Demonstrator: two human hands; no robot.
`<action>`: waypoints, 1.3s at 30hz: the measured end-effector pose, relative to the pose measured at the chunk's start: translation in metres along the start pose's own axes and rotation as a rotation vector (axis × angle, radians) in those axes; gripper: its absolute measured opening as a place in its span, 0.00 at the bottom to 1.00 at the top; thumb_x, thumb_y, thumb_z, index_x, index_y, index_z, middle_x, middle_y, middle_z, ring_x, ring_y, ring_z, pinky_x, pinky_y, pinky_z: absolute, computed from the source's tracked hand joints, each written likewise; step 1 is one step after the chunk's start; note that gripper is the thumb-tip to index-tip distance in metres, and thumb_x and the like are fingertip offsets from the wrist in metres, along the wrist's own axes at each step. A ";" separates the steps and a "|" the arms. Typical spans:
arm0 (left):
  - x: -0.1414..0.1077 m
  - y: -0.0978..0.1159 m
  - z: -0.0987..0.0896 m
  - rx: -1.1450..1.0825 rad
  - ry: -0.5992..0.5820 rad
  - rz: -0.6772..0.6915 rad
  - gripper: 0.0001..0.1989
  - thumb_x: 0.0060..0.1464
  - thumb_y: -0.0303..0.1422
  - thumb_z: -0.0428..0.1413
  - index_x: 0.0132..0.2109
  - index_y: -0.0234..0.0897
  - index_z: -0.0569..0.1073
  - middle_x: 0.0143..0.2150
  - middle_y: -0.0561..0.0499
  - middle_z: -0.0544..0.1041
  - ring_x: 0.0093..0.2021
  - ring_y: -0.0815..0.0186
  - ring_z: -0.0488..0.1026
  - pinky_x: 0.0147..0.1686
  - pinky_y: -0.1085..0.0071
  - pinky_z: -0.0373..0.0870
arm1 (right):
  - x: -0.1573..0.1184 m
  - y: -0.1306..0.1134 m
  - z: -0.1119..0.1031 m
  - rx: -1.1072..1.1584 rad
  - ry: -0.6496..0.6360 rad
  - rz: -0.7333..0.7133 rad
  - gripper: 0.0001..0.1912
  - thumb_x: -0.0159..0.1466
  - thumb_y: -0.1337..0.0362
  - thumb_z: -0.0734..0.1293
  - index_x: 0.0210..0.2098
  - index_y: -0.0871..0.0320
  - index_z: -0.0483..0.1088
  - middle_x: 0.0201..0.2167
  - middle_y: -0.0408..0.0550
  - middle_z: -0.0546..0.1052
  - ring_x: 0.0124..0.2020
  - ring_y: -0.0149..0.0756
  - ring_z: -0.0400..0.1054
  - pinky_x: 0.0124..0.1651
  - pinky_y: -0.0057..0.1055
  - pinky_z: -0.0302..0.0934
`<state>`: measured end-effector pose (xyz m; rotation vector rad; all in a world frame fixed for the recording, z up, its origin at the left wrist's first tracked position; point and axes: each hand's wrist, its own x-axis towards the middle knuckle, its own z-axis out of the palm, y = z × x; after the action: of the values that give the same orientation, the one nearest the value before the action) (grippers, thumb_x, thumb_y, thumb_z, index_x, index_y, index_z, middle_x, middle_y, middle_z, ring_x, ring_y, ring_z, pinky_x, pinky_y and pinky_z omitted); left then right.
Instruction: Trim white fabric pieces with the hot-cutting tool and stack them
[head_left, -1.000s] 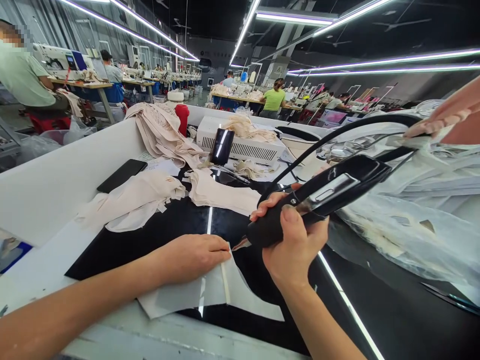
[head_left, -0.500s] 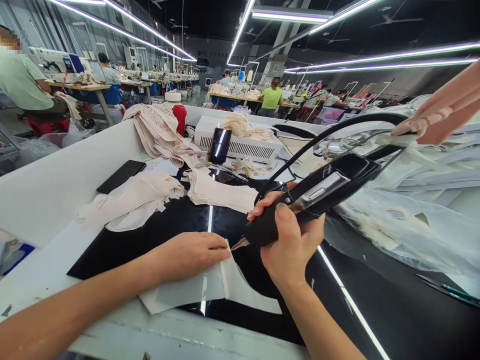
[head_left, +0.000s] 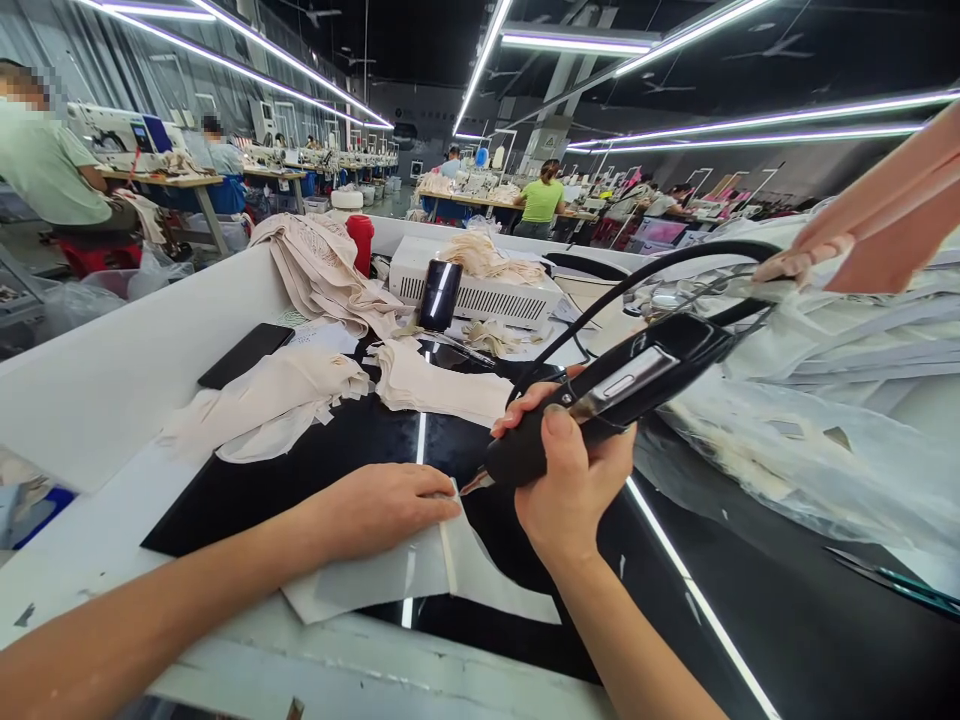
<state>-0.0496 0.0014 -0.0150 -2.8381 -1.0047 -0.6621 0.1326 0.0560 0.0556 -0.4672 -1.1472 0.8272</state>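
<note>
My right hand is wrapped round a black corded hand tool with a silver lever on its body. The tool slants down to the left, its narrow metal tip close to the fingertips of my left hand. That left hand lies flat, fingers stretched out, on a pale fabric piece and near its narrow raised strip. Beneath the fabric is a glossy black board. Whether the tip touches the fabric I cannot tell.
A stack of cut fabric, a phone, a black cylinder and a white vented box lie beyond my hands. Scissors rest at right, near a plastic bag. A blurred flesh-coloured shape meets the cable.
The tool's rear end and my right hand have shifted slightly left, while the tip stays beside my left fingertips. My left hand keeps its place on the fabric.
</note>
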 end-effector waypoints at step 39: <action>0.006 0.019 -0.019 -0.018 -0.116 0.041 0.12 0.73 0.19 0.53 0.52 0.34 0.80 0.49 0.43 0.83 0.47 0.60 0.82 0.49 0.67 0.83 | -0.017 -0.025 -0.018 -0.017 0.040 0.049 0.17 0.63 0.54 0.81 0.41 0.51 0.72 0.31 0.37 0.80 0.25 0.31 0.73 0.29 0.30 0.73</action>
<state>-0.0411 -0.0140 0.0067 -2.9346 -0.9569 -0.5109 0.1545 0.0283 0.0564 -0.5255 -1.1101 0.8480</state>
